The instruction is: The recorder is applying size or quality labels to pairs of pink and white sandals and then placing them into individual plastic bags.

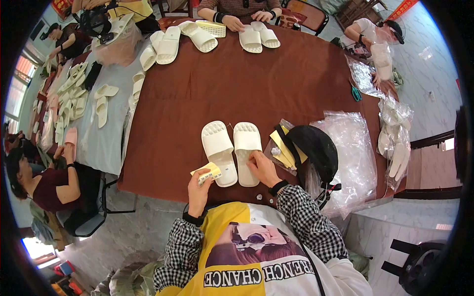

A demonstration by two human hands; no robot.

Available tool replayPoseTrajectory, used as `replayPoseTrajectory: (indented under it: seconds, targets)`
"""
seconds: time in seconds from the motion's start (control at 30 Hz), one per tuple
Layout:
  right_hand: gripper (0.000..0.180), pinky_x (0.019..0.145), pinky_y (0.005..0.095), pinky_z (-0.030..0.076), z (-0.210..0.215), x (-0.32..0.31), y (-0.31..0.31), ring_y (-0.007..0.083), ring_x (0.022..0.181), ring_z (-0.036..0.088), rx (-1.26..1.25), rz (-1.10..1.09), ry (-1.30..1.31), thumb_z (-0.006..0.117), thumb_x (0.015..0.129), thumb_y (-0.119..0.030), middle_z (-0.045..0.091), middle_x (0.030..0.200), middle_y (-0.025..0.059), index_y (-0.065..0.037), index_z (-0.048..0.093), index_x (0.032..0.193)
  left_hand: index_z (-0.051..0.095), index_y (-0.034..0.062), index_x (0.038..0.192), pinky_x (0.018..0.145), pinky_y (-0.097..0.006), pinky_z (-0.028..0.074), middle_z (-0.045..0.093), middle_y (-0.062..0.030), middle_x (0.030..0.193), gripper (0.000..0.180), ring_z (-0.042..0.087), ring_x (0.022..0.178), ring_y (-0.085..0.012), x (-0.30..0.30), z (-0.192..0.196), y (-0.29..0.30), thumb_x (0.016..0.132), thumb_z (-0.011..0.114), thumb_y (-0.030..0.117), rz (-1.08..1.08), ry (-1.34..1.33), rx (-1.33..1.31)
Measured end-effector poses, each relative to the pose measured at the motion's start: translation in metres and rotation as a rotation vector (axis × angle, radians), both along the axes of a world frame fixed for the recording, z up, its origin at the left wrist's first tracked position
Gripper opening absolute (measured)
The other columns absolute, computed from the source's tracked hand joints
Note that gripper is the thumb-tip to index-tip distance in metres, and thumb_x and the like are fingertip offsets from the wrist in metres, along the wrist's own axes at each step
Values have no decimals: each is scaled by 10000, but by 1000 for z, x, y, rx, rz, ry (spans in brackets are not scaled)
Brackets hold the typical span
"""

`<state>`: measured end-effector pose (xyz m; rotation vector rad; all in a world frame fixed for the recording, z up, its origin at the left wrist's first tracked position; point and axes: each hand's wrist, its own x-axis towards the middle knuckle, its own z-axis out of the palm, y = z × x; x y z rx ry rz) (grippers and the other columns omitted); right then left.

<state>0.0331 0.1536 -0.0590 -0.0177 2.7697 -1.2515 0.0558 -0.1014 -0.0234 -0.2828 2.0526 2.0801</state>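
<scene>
Two cream slide slippers lie side by side before me on the brown tablecloth, toes pointing away. On the left slipper a small dark mark shows on the insole near the heel. My left hand grips a folded yellow sticker sheet beside that slipper's heel. The fingers of my right hand are bent and pressed together at the insole of the right slipper; whether anything is between them is too small to tell. A black cap and yellow sheets in a clear bag lie right of the slippers.
Clear plastic bags spread over the table's right side, with teal scissors beyond. Bagged slippers lie at the right edge. More slippers line the far edge, where a co-worker's hands touch a pair. Other people sit left and far right.
</scene>
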Motion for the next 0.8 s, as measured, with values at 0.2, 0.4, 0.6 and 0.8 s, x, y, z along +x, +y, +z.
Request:
replayPoseTrajectory:
  seconds: [0.2, 0.4, 0.6, 0.8]
  targets:
    - [162, 741, 444, 497, -3, 1, 2, 367, 876, 627, 12, -5, 52, 611, 897, -159, 623, 960, 143, -51, 545, 997, 605, -7, 1124, 847, -258, 515, 608, -74, 1083, 191, 602, 963, -131, -1, 1, 0, 934, 590, 2, -29, 25, -64]
    - [149, 743, 437, 500, -5, 3, 3, 364, 875, 627, -25, 4, 91, 603, 905, -146, 618, 971, 148, -48, 545, 1003, 602, -4, 1124, 844, -262, 520, 608, -83, 1087, 192, 607, 971, -138, 2, -1, -1, 933, 587, 5, -3, 4, -12]
    - [153, 744, 416, 504, -3, 1, 6, 347, 867, 631, -69, 27, 52, 602, 905, -134, 607, 967, 149, -46, 538, 1013, 596, -11, 1117, 843, -258, 536, 607, -87, 1081, 183, 613, 969, -140, 0, -4, 0, 937, 564, -10, 23, 16, -12]
    - [177, 741, 412, 506, 1, 5, 7, 341, 865, 632, -77, 53, 53, 600, 908, -139, 600, 983, 157, -39, 533, 1038, 564, 1, 1177, 831, -265, 541, 606, -114, 1118, 207, 636, 931, -157, -3, -5, -1, 974, 551, 42, 97, 41, 45]
